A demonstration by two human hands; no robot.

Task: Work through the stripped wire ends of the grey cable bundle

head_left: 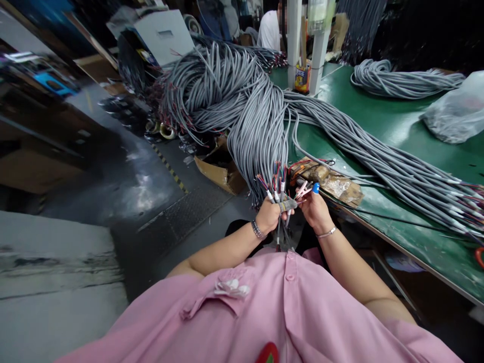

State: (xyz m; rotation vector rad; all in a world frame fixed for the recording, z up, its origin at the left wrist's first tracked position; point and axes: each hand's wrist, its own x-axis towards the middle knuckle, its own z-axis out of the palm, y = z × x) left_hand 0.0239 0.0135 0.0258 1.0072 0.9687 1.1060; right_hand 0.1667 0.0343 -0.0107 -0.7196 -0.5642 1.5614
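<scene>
My left hand (pixel 267 217) is closed around several grey cables (pixel 279 200), whose stripped ends show red, blue and dark wires above white collars. Grey wrapping covers its thumb (pixel 288 205). Just to the right, my right hand (pixel 316 210) is closed on a small tool with pale pink arms (pixel 302 191); its exact kind is too small to tell. A blue cover (pixel 316 188) sits on a digit of that hand. Thin wires run between the two hands. Directly behind them hangs a thick bundle of grey cables (pixel 260 133) over the table edge.
A green table (pixel 393 133) on the right carries a long row of cables (pixel 363 141), a coil (pixel 397 80), a plastic bag (pixel 457 108) and a taped block (pixel 333 184). An open cardboard box (pixel 215 171) stands on the floor. A person (pixel 269 30) is at the back.
</scene>
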